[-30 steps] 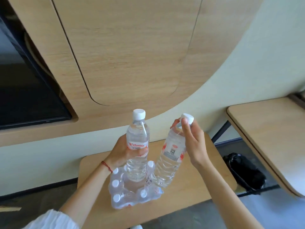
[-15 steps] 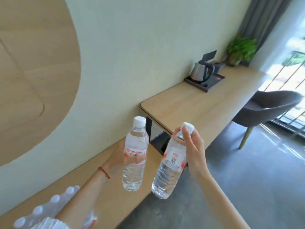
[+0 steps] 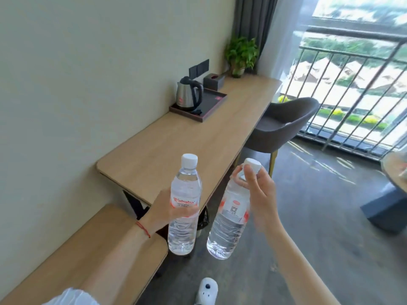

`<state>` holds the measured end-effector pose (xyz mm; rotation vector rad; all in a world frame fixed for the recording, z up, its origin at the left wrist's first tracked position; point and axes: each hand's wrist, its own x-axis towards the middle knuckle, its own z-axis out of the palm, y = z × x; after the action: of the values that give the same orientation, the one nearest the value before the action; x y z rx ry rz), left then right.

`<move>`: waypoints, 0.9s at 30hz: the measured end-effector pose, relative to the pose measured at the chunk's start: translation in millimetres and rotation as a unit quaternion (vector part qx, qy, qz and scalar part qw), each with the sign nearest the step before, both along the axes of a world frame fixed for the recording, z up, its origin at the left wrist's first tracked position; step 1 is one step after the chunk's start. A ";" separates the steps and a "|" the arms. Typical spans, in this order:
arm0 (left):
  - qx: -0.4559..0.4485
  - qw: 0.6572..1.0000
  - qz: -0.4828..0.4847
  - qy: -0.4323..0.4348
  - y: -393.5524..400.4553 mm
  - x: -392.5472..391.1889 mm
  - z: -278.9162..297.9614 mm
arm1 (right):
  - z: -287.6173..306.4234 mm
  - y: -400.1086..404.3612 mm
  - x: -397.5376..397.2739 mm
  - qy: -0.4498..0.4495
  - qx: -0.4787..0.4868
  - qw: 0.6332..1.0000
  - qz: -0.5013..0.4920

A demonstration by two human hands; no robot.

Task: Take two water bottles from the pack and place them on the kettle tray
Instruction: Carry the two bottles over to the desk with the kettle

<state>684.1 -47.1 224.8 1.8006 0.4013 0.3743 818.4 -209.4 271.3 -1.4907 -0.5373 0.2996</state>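
Observation:
My left hand (image 3: 159, 209) grips a clear water bottle (image 3: 184, 230) with a white cap around its labelled middle and holds it upright. My right hand (image 3: 261, 199) holds a second water bottle (image 3: 229, 230) by its neck just under the cap, and it hangs tilted. Both bottles are in the air off the near end of the long wooden desk (image 3: 176, 148). Far along the desk lies the dark kettle tray (image 3: 211, 108), with a steel kettle (image 3: 188, 95) standing on its left part. The pack is out of view.
A low wooden bench (image 3: 88, 245) runs along the wall at lower left. Behind the tray are a dark tissue box (image 3: 213, 81) and a potted plant (image 3: 241, 55). A grey chair (image 3: 284, 124) stands at the desk's right side. A balcony railing (image 3: 352, 84) is beyond.
The view has swung right, from the bench with the pack toward the desk. Both bottles have travelled with my hands, and the kettle tray looks nearer. The pack has left the view.

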 end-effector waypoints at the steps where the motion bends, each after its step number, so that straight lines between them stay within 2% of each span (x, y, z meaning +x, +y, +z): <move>1: 0.005 1.000 -0.010 -0.001 3.6 20.3 -2.9 | -1.1 0.2 17.7 -0.006 -0.003 1.000 -0.008; 12: -0.007 0.998 -0.062 -0.001 11.5 246.7 4.5 | 15.1 -8.0 216.2 -0.064 -0.044 0.993 -0.094; 19: 0.013 0.998 -0.051 0.017 -9.8 365.9 -8.8 | 8.0 -22.5 340.9 -0.076 -0.051 0.990 -0.111; 22: 0.040 0.999 -0.024 0.013 -23.1 416.2 -13.7 | 3.8 -29.1 402.3 -0.076 -0.038 0.993 -0.086; 27: 0.023 0.999 0.046 0.006 -45.7 486.0 -9.0 | 11.0 -34.5 500.2 -0.104 -0.037 0.994 -0.021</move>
<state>1170.1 -92.8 215.8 1.8341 0.4878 0.4408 1318.6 -243.9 282.3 -1.6125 -0.6661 0.1327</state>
